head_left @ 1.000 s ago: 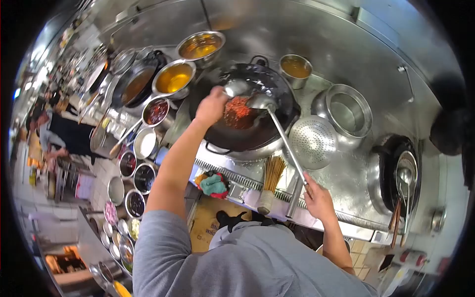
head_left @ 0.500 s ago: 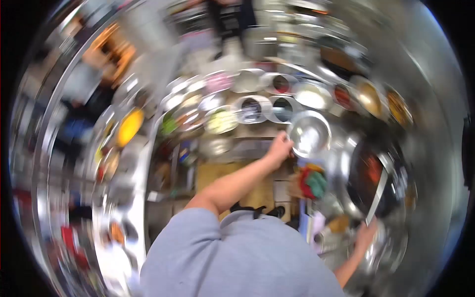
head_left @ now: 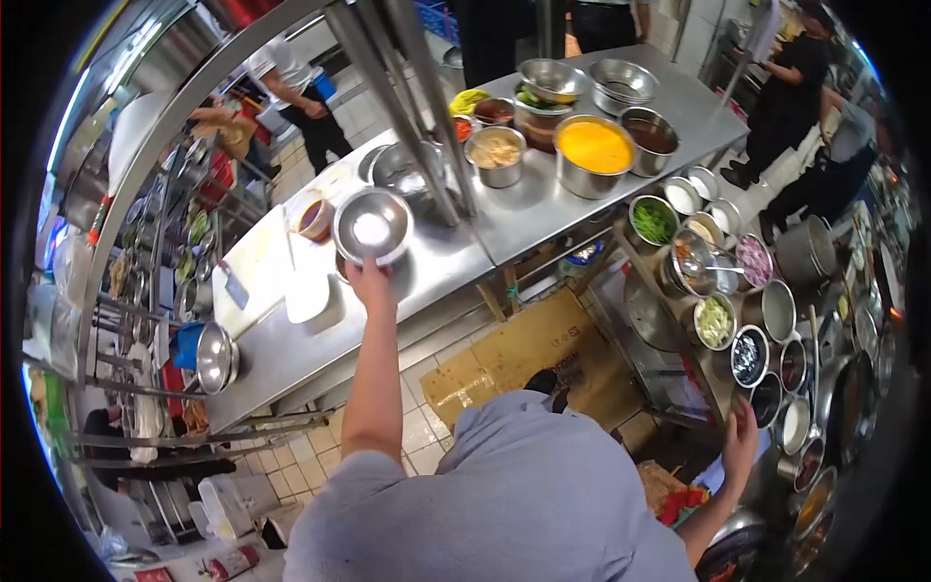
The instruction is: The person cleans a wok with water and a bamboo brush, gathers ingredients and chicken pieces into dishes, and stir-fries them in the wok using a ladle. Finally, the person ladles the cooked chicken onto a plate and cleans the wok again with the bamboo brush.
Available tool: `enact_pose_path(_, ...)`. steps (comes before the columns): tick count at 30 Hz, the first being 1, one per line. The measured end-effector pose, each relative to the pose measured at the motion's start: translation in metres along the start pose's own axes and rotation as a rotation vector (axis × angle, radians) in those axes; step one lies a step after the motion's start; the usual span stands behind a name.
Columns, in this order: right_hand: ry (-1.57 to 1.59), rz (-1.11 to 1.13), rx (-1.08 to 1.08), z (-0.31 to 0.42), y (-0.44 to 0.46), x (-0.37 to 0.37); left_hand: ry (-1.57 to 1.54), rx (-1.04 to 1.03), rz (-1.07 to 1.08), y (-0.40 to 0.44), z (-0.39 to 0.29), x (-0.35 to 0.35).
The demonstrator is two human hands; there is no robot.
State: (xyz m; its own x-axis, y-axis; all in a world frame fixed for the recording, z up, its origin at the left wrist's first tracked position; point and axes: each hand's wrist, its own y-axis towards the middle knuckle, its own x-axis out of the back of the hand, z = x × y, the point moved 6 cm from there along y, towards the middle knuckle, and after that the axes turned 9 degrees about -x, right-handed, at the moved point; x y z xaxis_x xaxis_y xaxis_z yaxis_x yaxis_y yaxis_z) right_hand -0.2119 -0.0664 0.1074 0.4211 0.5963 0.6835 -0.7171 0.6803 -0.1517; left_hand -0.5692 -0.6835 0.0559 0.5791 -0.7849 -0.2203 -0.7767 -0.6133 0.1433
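Observation:
At the near edge of the steel counter (head_left: 446,250), my left hand (head_left: 372,283) grips the rim of a shiny metal bowl (head_left: 373,225), which looks empty inside. Other metal bowls stand just behind it. On the right, my right hand (head_left: 741,444) is raised with its fingers apart and holds nothing. It is nearest to a pot of dark sauce (head_left: 765,400) and the row of seasoning pots. The wok (head_left: 734,553) is partly visible at the bottom right.
A metal pot of yellow liquid (head_left: 595,145) stands on the counter beside more bowls. Chopped greens (head_left: 654,221) and onions fill containers on the right. A cleaver (head_left: 234,287) lies at the left. Several people stand beyond the counter. Cardboard (head_left: 543,359) covers the floor.
The view has swung from the wok to the counter. My left hand has carried the metal bowl over to it. My right hand has let go of the long ladle.

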Motion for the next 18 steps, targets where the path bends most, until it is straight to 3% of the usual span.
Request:
enact_pose_path(1, 0.009, 0.072, -0.051, 0.022, 0.015, -0.019, -0.044, -0.063, 0.002, 0.023, -0.019, -0.009)
enact_pose_path(2, 0.013, 0.084, 0.111, 0.039, 0.03, -0.038, -0.078, -0.052, -0.022, 0.045, -0.024, -0.016)
enact_pose_path(3, 0.048, 0.146, 0.13, 0.056, 0.041, -0.054, -0.112, -0.037, -0.043, 0.059, -0.025, -0.026)
enact_pose_path(4, -0.081, 0.16, 0.176, 0.09, 0.042, -0.063, -0.204, 0.001, 0.026, 0.069, -0.025, -0.044)
enact_pose_path(6, 0.016, 0.242, 0.111, 0.104, 0.051, -0.087, -0.335, 0.109, 0.149, 0.059, -0.031, -0.075)
enact_pose_path(7, 0.036, 0.254, 0.215, 0.104, 0.057, -0.097, -0.338, 0.23, 0.19, 0.046, -0.028, -0.082)
enact_pose_path(9, -0.045, 0.25, 0.23, 0.121, 0.053, -0.111, -0.452, 0.272, 0.352, 0.031, 0.025, -0.07)
enact_pose_path(11, -0.136, 0.311, 0.244, 0.098, 0.054, -0.126, -0.557, 0.639, 0.409, 0.002, 0.089, -0.045)
enact_pose_path(12, -0.085, 0.365, 0.193, 0.087, 0.052, -0.131, -0.517, 0.629, 0.37, -0.016, 0.097, -0.036)
enact_pose_path(13, -0.058, 0.407, 0.127, 0.063, 0.052, -0.139, -0.548, 0.661, 0.474, -0.027, 0.105, -0.027)
enact_pose_path(14, -0.048, 0.404, 0.053, 0.038, 0.051, -0.142, -0.486, 0.766, 0.217, -0.02, 0.136, 0.005)
enact_pose_path(16, -0.022, 0.384, -0.032, -0.012, 0.055, -0.137, -0.458, 0.646, 0.089, 0.007, 0.163, 0.05)
enact_pose_path(18, -0.036, 0.222, -0.182, -0.058, 0.068, -0.118, -0.487, 0.593, -0.036, 0.027, 0.166, 0.079)
